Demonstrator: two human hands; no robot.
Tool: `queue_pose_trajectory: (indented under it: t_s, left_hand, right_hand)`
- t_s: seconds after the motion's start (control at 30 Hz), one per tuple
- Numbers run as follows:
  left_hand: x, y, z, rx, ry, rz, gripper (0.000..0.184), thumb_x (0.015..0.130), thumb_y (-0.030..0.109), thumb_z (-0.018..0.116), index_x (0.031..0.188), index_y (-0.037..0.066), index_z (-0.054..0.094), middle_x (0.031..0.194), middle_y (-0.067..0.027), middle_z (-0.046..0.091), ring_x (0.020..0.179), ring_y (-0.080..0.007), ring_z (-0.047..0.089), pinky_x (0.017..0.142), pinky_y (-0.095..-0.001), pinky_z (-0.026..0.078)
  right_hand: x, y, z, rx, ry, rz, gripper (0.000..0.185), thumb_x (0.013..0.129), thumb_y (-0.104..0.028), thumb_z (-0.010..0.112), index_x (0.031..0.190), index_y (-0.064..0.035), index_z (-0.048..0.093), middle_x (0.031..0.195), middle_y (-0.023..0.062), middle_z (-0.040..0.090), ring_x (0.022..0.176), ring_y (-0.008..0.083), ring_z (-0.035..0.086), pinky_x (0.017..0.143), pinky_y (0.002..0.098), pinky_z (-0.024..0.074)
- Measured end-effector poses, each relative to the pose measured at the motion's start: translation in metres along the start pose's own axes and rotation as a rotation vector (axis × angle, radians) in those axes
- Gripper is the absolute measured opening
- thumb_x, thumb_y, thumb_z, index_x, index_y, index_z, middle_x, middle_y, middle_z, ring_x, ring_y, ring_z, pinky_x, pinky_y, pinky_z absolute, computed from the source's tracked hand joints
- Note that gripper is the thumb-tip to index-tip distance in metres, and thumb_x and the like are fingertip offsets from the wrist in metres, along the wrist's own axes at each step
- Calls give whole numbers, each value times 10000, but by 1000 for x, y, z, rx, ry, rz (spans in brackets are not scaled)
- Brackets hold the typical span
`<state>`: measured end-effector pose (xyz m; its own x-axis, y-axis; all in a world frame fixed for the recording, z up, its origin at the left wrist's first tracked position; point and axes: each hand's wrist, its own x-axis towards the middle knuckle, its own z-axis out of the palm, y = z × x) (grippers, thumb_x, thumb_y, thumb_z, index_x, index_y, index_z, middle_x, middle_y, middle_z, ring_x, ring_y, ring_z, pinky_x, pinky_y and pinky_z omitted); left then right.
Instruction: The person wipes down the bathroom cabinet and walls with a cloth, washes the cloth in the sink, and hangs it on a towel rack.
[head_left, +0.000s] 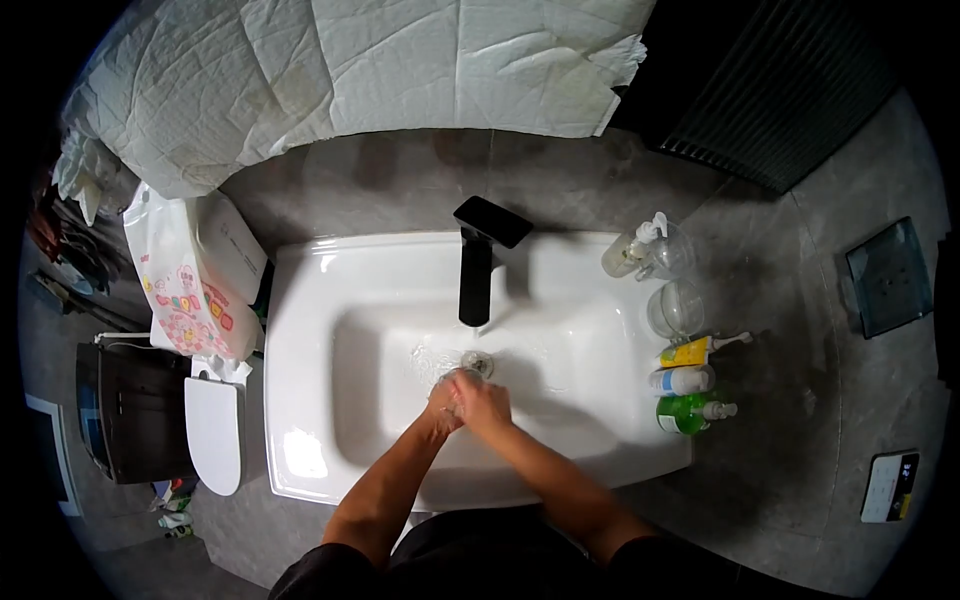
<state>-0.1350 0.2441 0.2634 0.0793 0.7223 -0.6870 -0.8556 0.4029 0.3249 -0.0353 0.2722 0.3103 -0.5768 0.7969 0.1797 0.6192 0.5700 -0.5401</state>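
My left hand (446, 402) and my right hand (481, 398) are pressed together low over the basin of a white sink (360, 390), just in front of the drain (478, 364). Both hands look closed around something clear or wet that I cannot make out. A black faucet (475, 280) stands behind them, with its lever on top and water below its spout. Water ripples on the basin floor around the drain.
Clear containers (676, 308), a yellow tube (686, 353), a white bottle (683, 380) and a green pump bottle (682, 413) line the sink's right edge. A printed plastic bag (190, 280) is at the left, above a white toilet lid (214, 430).
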Motion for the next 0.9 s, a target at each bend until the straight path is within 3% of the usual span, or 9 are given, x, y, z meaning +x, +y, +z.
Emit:
queue_pose_trajectory:
  t_s: [0.13, 0.2, 0.27, 0.3, 0.4, 0.47, 0.53, 0.7, 0.9]
  left_hand:
    - [-6, -1, 20, 213, 240, 126, 177, 971, 240, 587, 1029, 76, 618, 1035, -83, 656, 800, -202, 656, 663, -324, 547]
    - [23, 3, -34, 759, 335, 313, 309, 930, 236, 670, 1194, 100, 587, 961, -73, 649, 700, -182, 634, 668, -322, 549]
    - [17, 0, -65, 1466, 550, 1128, 355, 928, 250, 678, 1255, 158, 576, 995, -79, 631, 806, -181, 620, 716, -336, 536]
    - [5, -2, -56, 1371, 505, 992, 392, 934, 259, 670, 1302, 193, 553, 1156, -98, 600, 1023, -220, 576, 827, -371, 512]
    - [-6, 4, -12, 623, 185, 344, 440, 935, 288, 665, 1327, 139, 531, 1234, -114, 568, 1080, -207, 574, 868, -340, 511]
    - [9, -3, -7, 159, 11, 144, 457, 993, 440, 526, 1298, 99, 526, 1114, -83, 621, 945, -182, 627, 796, -345, 549]
    - [-2, 11, -6, -50, -142, -42, 412, 986, 456, 533, 1199, 104, 571, 1026, -81, 653, 896, -194, 648, 759, -353, 557]
    - [12, 22, -12, -229, -461, -277, 453, 981, 490, 504, 882, 78, 664, 699, -80, 661, 662, -244, 663, 629, -413, 564]
    - [-2, 9, 26, -146, -29, -97, 416, 996, 438, 467, 935, 76, 662, 778, -106, 673, 713, -281, 663, 686, -408, 563]
  right_hand:
    - [11, 57, -1, -142, -36, 312, 211, 940, -332, 575, 948, -121, 572, 900, 122, 660, 804, 346, 652, 643, 508, 504]
    - [8, 82, -15, -110, 38, 404, 238, 897, -300, 640, 1026, -107, 587, 1175, 163, 552, 1044, 332, 574, 797, 481, 502]
    - [-3, 118, -2, -177, 198, 428, 402, 832, -270, 715, 1179, -123, 573, 1331, 216, 442, 1167, 396, 493, 938, 480, 453]
    - [-7, 109, 2, -114, 136, 375, 457, 818, -257, 726, 1220, -127, 553, 1353, 229, 425, 1193, 417, 469, 975, 481, 427]
    - [-19, 67, 28, 192, -212, 274, 612, 773, -147, 726, 1334, -121, 481, 1422, 279, 375, 1267, 488, 396, 1073, 510, 343]
    - [-25, 36, 59, 494, -141, 422, 445, 788, -43, 626, 1210, -52, 485, 1234, 287, 494, 1157, 474, 474, 962, 519, 414]
    - [-26, -13, 22, 470, 93, 152, 326, 829, -49, 604, 1128, -43, 474, 1118, 227, 547, 1079, 438, 527, 873, 510, 444]
    - [-21, -31, -27, 318, -77, 2, 210, 855, -171, 663, 987, -72, 532, 821, 116, 639, 726, 348, 645, 600, 448, 506]
    - [1, 3, -16, 33, -16, -161, 219, 905, -304, 622, 949, -94, 580, 749, 86, 686, 641, 324, 670, 547, 455, 513]
